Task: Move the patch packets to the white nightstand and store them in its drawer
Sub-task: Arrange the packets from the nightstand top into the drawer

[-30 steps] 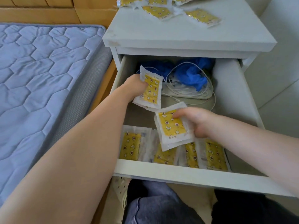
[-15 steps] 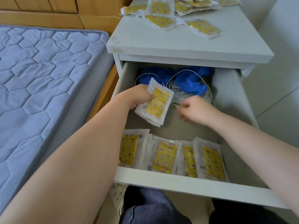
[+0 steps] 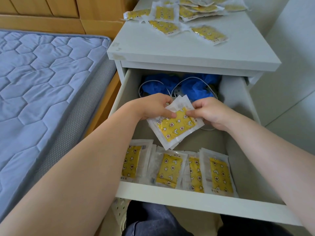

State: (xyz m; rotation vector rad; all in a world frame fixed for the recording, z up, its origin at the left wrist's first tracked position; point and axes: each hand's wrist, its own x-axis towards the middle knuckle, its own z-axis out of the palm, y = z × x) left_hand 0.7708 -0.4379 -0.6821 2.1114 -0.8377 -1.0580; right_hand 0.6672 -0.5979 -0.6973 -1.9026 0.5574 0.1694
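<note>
Head view looks down into the open drawer of the white nightstand. Both hands meet above the drawer's middle. The left hand pinches the upper left edge of a small stack of patch packets between thumb and fingers. The right hand pinches the upper right edge, its thumb and forefinger closed on the wrapper. The remaining fingers of both hands curl out of sight behind the stack. Layered white edges show that the stack holds more than one packet, but the number cannot be counted.

Along the drawer's front lies a row of packets, four yellow faces showing. They overlap, and further wrapper edges beneath them are mostly covered.

At the back of the drawer, crumpled blue material and a thin white cable are partly hidden by the hands and by the nightstand top. What the blue material is cannot be told.

A loose pile of packets lies on the nightstand top, cut off by the frame's upper edge.

A quilted blue mattress on a wooden bed frame lies to the left. Below the drawer, the person's dark trouser legs are cut off by the frame's lower edge.
</note>
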